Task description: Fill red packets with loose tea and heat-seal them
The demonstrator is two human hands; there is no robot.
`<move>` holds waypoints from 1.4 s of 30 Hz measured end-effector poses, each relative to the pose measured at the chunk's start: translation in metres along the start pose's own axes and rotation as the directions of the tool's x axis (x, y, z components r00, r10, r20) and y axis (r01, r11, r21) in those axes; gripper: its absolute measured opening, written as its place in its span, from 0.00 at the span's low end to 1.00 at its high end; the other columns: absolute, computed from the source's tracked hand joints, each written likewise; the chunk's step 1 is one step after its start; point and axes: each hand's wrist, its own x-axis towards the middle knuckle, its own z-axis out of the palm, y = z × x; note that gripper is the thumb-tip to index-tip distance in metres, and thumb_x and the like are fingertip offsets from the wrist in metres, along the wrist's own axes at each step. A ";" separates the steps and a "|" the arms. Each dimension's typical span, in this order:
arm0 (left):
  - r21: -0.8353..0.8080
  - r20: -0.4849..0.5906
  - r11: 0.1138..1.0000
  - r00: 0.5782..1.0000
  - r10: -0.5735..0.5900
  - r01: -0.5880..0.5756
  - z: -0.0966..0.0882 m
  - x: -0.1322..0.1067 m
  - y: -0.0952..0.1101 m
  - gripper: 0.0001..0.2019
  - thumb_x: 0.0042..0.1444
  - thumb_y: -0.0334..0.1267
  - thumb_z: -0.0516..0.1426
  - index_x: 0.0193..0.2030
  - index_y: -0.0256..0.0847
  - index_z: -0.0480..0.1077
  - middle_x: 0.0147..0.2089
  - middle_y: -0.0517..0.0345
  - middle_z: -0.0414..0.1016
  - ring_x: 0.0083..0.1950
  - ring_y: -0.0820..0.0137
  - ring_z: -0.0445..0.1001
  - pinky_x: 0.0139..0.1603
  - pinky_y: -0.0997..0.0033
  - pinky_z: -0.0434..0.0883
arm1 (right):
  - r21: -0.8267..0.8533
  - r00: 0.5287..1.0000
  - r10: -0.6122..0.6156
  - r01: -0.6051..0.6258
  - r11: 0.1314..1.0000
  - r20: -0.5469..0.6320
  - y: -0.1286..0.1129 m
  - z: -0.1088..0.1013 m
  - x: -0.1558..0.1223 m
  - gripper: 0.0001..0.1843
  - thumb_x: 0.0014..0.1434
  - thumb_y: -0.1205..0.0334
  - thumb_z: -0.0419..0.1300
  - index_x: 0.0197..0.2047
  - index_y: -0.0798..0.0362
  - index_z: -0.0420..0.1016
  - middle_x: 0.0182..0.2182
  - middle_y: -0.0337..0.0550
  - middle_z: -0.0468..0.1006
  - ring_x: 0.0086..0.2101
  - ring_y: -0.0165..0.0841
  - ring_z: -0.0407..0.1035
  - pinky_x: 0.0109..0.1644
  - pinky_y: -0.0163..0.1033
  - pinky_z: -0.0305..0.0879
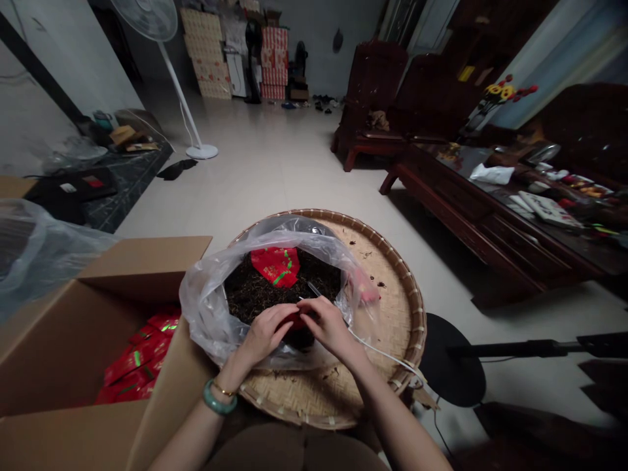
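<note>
My left hand, with a green bangle at the wrist, and my right hand meet over a clear plastic bag. Their fingertips close on the upper edge of a small red packet, mostly hidden by the fingers. Dark dried leaves, like loose tea, fill the bag. Another red packet with green marks lies on the leaves. A thin shiny rod-like piece shows just beyond my right fingers. The bag rests on a round woven bamboo tray.
At left stands an open cardboard box holding several red packets. A white cable crosses the tray's right side. A black round stand base is right of the tray. Farther off are a wooden table and a standing fan.
</note>
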 end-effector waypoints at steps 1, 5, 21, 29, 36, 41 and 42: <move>0.049 0.008 0.998 0.999 0.046 -0.046 -0.002 0.001 0.002 0.13 0.61 0.32 0.51 0.51 0.41 0.66 0.50 0.51 0.75 0.50 0.67 0.74 0.51 0.63 0.71 | 0.003 1.000 0.009 -0.009 1.000 -0.006 0.000 0.000 0.000 0.11 0.57 0.71 0.56 0.43 0.51 0.72 0.33 0.42 0.77 0.37 0.34 0.67 0.41 0.39 0.65; 0.207 0.068 0.974 0.994 0.082 -0.094 -0.012 0.007 0.009 0.11 0.61 0.31 0.51 0.48 0.40 0.68 0.44 0.52 0.77 0.44 0.66 0.74 0.47 0.62 0.71 | 0.011 1.000 0.021 -0.020 1.000 -0.014 0.002 -0.001 -0.001 0.08 0.57 0.71 0.56 0.39 0.52 0.72 0.32 0.42 0.76 0.36 0.34 0.67 0.40 0.38 0.65; 0.037 0.276 0.998 0.960 0.044 -0.056 -0.035 0.021 0.019 0.08 0.61 0.30 0.49 0.39 0.40 0.69 0.48 0.52 0.74 0.49 0.68 0.72 0.51 0.67 0.69 | -0.028 0.996 -0.054 0.056 0.998 0.072 -0.002 -0.007 0.004 0.07 0.59 0.70 0.57 0.37 0.51 0.75 0.31 0.42 0.77 0.35 0.33 0.68 0.42 0.39 0.64; -0.031 0.254 0.998 0.966 -0.039 0.048 -0.034 0.021 0.019 0.07 0.62 0.31 0.48 0.39 0.41 0.67 0.45 0.53 0.75 0.46 0.69 0.73 0.48 0.68 0.69 | -0.144 0.950 -0.223 0.257 0.956 0.219 0.006 -0.013 0.005 0.09 0.59 0.68 0.58 0.43 0.52 0.74 0.35 0.45 0.77 0.40 0.36 0.64 0.44 0.40 0.65; -0.035 0.288 0.999 0.958 -0.003 0.014 -0.036 0.020 0.016 0.06 0.61 0.33 0.50 0.39 0.41 0.69 0.44 0.53 0.75 0.47 0.68 0.72 0.49 0.67 0.69 | -0.151 0.974 -0.106 0.137 0.979 0.199 0.006 -0.011 0.009 0.08 0.59 0.66 0.59 0.43 0.52 0.73 0.33 0.43 0.75 0.36 0.32 0.67 0.39 0.35 0.65; -0.041 0.274 0.999 0.962 0.014 -0.003 -0.036 0.021 0.015 0.07 0.61 0.33 0.51 0.38 0.41 0.70 0.49 0.51 0.74 0.51 0.67 0.72 0.52 0.65 0.68 | -0.246 0.936 -0.221 0.290 0.925 0.273 -0.002 -0.015 0.011 0.09 0.62 0.60 0.55 0.36 0.51 0.77 0.31 0.45 0.76 0.39 0.36 0.65 0.43 0.40 0.65; -0.039 0.263 0.999 0.965 0.007 0.003 -0.036 0.020 0.015 0.07 0.61 0.33 0.51 0.38 0.40 0.70 0.50 0.51 0.74 0.51 0.67 0.72 0.52 0.65 0.68 | -0.256 0.930 -0.234 0.309 0.916 0.284 -0.004 -0.016 0.010 0.10 0.63 0.59 0.54 0.37 0.51 0.77 0.32 0.45 0.77 0.41 0.37 0.65 0.45 0.41 0.64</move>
